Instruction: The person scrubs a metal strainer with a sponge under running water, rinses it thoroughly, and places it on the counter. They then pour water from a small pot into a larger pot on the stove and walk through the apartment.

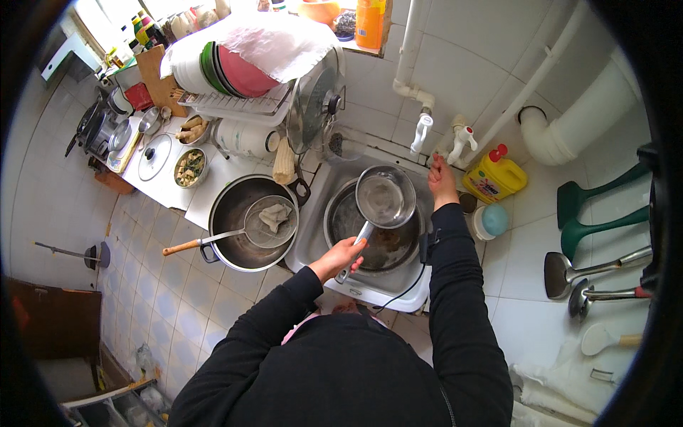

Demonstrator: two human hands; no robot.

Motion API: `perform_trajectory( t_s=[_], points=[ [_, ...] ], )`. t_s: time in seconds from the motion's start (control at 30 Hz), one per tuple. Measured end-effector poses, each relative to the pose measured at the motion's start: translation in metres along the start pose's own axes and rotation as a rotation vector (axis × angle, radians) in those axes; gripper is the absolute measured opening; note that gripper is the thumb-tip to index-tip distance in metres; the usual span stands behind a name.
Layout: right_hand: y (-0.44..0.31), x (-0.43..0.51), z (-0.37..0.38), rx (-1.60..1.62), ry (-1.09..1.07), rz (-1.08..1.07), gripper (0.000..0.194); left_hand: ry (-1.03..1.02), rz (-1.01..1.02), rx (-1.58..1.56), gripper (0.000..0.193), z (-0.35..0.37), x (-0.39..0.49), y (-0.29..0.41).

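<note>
My left hand (341, 258) grips the grey handle of a round metal water ladle (385, 195), its bowl facing up. The ladle hangs over a wide metal basin (373, 259) with a brownish patch inside, which sits in the steel sink (309, 235). My right hand (443, 179) is raised at the sink's back right corner, fingers bunched just below a white tap with a red mark (463, 140). Whether they touch that tap cannot be told. A second white tap (421, 133) hangs just left of them. I see no running water.
Left of the sink stands a large pot (227, 213) with a wood-handled mesh strainer (267, 235) across it, a cloth (275, 216) inside the strainer. A corn cob (284, 163) lies behind. A yellow detergent jug (493, 176) stands right. Green spatulas (581, 229) hang on the wall.
</note>
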State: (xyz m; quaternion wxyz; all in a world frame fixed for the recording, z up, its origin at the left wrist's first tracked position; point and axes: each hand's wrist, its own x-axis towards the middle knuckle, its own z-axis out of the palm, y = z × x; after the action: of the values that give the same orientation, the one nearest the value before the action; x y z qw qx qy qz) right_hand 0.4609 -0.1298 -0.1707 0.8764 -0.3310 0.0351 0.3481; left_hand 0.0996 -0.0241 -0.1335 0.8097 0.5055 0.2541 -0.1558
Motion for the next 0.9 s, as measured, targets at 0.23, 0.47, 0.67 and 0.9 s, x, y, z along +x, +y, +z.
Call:
perform_trajectory(
  t_s=[0.23, 0.47, 0.67, 0.9],
  points=[
    [-0.009, -0.018, 0.002, -0.454, 0.177, 0.036, 0.011, -0.097, -0.02, -0.093, 0.042, 0.026, 0.038, 0.011],
    [-0.026, -0.046, -0.015, -0.686, 0.128, -0.147, 0.026, -0.227, -0.096, -0.12, 0.04, 0.057, 0.06, 0.016],
    [-0.037, -0.076, -0.012, -0.956, 0.34, -0.18, 0.036, -0.117, -0.078, -0.139, 0.038, 0.037, 0.036, 0.004],
    [-0.033, -0.09, -0.018, -1.027, 0.391, -0.261, 0.036, -0.201, -0.127, -0.29, 0.027, 0.06, 0.079, 0.014]
  ],
)
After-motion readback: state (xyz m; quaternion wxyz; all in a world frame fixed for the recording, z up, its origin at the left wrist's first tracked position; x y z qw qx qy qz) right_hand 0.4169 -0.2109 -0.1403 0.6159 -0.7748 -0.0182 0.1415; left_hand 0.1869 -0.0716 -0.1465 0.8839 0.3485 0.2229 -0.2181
